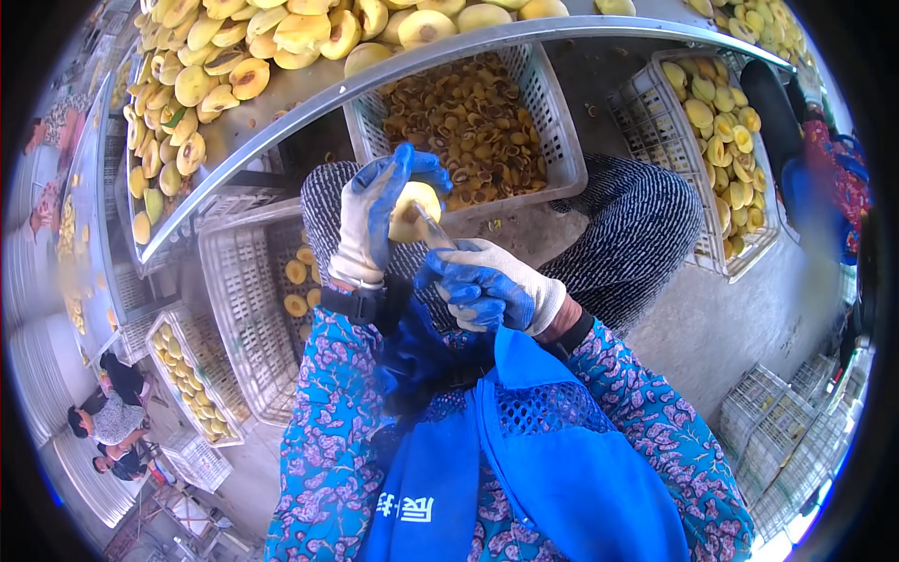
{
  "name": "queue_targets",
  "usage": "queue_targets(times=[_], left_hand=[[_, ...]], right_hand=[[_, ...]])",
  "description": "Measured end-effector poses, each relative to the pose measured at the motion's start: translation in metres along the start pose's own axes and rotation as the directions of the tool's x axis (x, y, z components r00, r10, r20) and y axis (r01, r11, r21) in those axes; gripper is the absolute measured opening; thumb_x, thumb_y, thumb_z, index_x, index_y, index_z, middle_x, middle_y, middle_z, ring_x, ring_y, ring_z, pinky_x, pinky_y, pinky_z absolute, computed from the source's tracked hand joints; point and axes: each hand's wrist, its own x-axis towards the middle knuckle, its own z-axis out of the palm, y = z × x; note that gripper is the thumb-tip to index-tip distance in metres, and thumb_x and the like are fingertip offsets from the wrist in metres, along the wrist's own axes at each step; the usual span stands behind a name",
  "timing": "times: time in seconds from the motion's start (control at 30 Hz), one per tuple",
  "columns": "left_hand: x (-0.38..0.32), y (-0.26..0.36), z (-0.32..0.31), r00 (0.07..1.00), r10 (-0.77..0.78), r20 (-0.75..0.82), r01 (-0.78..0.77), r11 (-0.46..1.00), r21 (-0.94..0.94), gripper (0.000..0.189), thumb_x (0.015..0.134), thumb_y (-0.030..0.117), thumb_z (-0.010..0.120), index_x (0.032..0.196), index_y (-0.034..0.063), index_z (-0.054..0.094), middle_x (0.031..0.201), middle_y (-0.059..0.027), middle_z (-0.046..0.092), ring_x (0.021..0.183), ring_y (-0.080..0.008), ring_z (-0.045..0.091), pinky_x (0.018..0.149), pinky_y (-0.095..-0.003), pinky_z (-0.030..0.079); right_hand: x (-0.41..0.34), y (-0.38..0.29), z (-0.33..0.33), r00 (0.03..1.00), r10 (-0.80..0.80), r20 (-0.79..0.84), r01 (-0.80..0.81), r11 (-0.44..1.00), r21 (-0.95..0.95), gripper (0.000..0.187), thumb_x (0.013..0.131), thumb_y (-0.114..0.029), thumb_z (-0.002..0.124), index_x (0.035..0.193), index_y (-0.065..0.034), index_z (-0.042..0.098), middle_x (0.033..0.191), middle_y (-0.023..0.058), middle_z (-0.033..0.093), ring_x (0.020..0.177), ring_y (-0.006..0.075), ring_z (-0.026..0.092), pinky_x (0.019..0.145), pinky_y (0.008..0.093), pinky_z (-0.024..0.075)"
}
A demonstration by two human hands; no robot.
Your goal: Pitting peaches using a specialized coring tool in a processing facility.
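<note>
My left hand (372,211), in a white knit glove with a blue coated palm, holds a yellow peach half (406,211) above my left knee. In my gloved right hand (491,284) is a small metal tool (434,228) with its handle in my fist. The tool's end meets the cut face of the fruit; its exact shape there is hard to make out. Beyond my hands, between my knees, stands a plastic crate (572,168) of brown and yellow pit scraps (463,126).
A metal-edged table (449,50) bears heaped peach halves (295,31) ahead. On my left is a crate (246,309) with several halves; a fuller crate (692,204) stands at right. Another person's patterned sleeve (818,154) shows at far right, and people (116,421) sit at lower left.
</note>
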Motion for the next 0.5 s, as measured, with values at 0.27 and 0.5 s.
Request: queue_targets(times=[0.27, 0.5], left_hand=[[0.002, -0.024, -0.016, 0.987, -0.017, -0.158, 0.017, 1.0, 0.0, 0.015, 0.084, 0.001, 0.068, 0.097, -0.0057, 0.064, 0.088, -0.0084, 0.068, 0.074, -0.0116, 0.063, 0.067, -0.0233, 0.052], [0.009, -0.034, -0.013, 0.994, -0.066, -0.09, 0.065, 0.998, -0.008, 0.018, 0.082, 0.006, 0.071, 0.096, -0.0048, 0.065, 0.085, -0.0063, 0.069, 0.068, -0.0104, 0.062, 0.059, -0.0221, 0.05]], right_hand=[[0.008, 0.004, 0.006, 0.992, 0.017, -0.123, -0.047, 0.968, -0.247, 0.025, 0.096, -0.026, 0.05, 0.099, -0.0013, 0.054, 0.059, -0.0016, 0.045, 0.042, 0.0074, 0.041, 0.038, 0.0227, 0.0349], [0.009, 0.012, -0.013, 0.991, 0.033, 0.133, -0.048, 0.993, 0.108, 0.025, 0.1, -0.025, 0.043, 0.104, -0.0031, 0.054, 0.058, -0.0053, 0.043, 0.036, 0.0058, 0.037, 0.035, 0.0229, 0.0297]])
